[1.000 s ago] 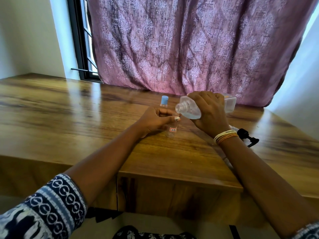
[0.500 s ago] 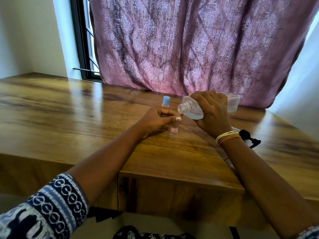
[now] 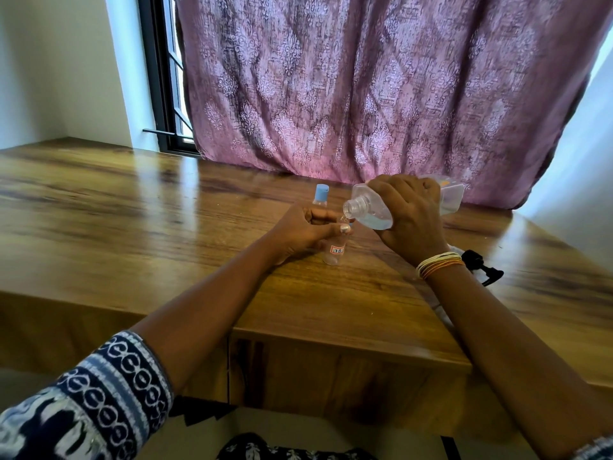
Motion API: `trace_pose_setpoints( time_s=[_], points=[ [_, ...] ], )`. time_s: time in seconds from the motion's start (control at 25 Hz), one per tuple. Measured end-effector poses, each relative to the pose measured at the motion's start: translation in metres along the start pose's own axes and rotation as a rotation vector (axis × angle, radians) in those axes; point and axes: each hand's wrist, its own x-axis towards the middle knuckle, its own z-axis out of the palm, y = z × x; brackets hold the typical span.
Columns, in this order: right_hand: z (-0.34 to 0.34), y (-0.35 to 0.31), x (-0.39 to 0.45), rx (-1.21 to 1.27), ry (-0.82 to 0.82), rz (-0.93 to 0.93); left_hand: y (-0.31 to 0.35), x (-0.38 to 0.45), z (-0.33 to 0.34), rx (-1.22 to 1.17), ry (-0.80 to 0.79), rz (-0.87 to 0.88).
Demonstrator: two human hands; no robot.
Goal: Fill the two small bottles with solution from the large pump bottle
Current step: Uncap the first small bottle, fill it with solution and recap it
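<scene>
Two small bottles sit ahead of me: the blue-capped bottle (image 3: 321, 196) stands untouched at the back, and my left hand (image 3: 305, 232) grips the labelled open bottle (image 3: 334, 252) upright on the table (image 3: 132, 207). Half a second ago the large bottle (image 3: 368, 209) was only tilted; now its mouth has dipped to the small neck and a thin trickle seems to run. My right hand (image 3: 409, 217) clasps its body. I judge filling has just begun. Its pump head (image 3: 481, 265) lies rightmost.
</scene>
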Motion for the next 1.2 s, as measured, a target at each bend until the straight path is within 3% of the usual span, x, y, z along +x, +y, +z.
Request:
trace_pose_setpoints(
  time_s=[1.2],
  points=[
    [-0.001, 0.0007, -0.0003, -0.019, 0.018, 0.007, -0.0033, 0.0016, -0.0015, -0.043, -0.019, 0.008]
  ],
)
